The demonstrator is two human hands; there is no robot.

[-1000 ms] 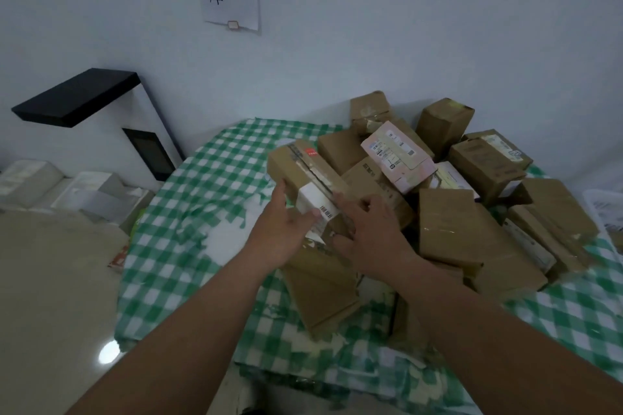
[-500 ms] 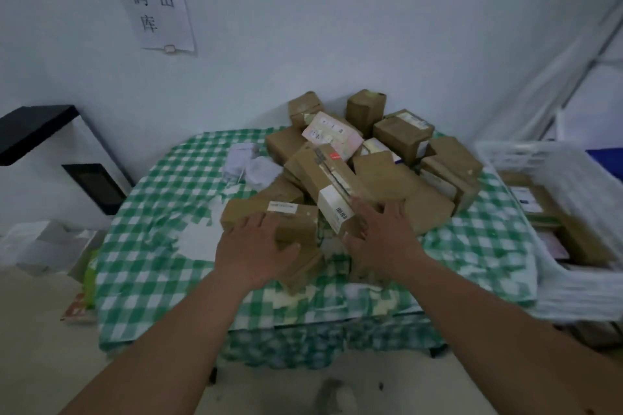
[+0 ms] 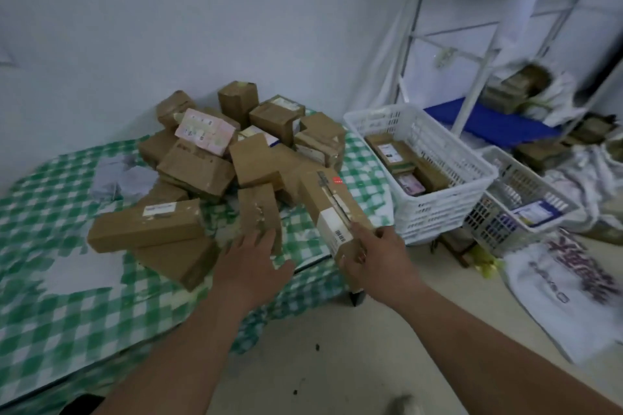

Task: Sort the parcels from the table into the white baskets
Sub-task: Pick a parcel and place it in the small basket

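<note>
A person's right hand [image 3: 377, 256] clasps the near end of a long parcel [image 3: 332, 209], its length running away toward the heap; the white basket [image 3: 435, 209] stands just right of the grip, left hand [image 3: 251, 258] slack above the surface [image 3: 50, 296].

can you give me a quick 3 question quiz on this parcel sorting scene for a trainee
1. True or false: the right hand grips the long brown parcel with a white barcode label.
2. What lies in the nearer white basket? A) nothing B) parcels C) bottles
3. Fill in: the left hand is ____, fingers straight, holding nothing.

Key: 1 true; 2 B; 3 open
</note>
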